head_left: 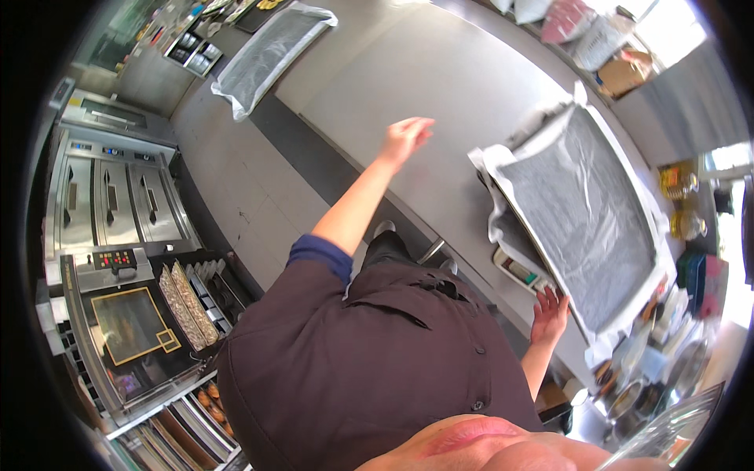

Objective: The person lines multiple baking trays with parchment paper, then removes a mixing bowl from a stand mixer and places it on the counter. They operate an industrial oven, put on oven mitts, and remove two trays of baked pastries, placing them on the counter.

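My left hand [408, 140] is held over the bare steel worktop [385, 74], its fingers loosely stretched to the right, with nothing seen in them. Beside the near edge of a large tray, my right hand [550, 314] has its fingers apart; whether the fingertips touch the rim cannot be made out. That tray [585, 212] is lined with white paper that sticks out past its edges, and its inside looks dark grey under a wrinkled, shiny layer. Under its near left corner lies a small white container [514, 267] with coloured items inside.
A second paper-lined tray [271, 59] stands at the far left. Ovens [110, 200] line the left side, above shelves of trays and brown baked goods [214, 404]. Bags [601, 43] stand at the far right; oil bottles [679, 180] and metal bowls [628, 400] crowd the right edge.
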Tool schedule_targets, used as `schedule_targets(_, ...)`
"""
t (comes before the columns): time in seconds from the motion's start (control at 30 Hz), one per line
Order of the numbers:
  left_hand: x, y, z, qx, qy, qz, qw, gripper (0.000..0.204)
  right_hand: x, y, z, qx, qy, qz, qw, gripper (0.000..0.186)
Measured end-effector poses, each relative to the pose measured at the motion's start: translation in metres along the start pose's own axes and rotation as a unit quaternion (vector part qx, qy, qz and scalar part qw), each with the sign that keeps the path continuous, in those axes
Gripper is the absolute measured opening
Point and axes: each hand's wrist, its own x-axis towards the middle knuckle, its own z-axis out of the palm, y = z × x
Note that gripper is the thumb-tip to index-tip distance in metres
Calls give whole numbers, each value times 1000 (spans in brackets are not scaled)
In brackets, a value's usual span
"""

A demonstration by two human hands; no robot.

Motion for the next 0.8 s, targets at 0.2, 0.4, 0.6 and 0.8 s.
schedule_targets(0.2,-37,-95,-348,-5,383,-238,892,25,-8,63,-1,-116,-45,111,986,36)
schedule_targets(0.4,4,-133,-617,-159,511,-187,824,36,10,188,46,-367,-15,219,904,19)
schedule_targets(0.6,106,-114,-791,-224,468,-129,845,39,-17,184,150,-634,-109,150,751,24)
schedule_targets(0.8,164,-100,-824,-209,321,-206,901,40,-30,160,238,-547,55,201,811,30)
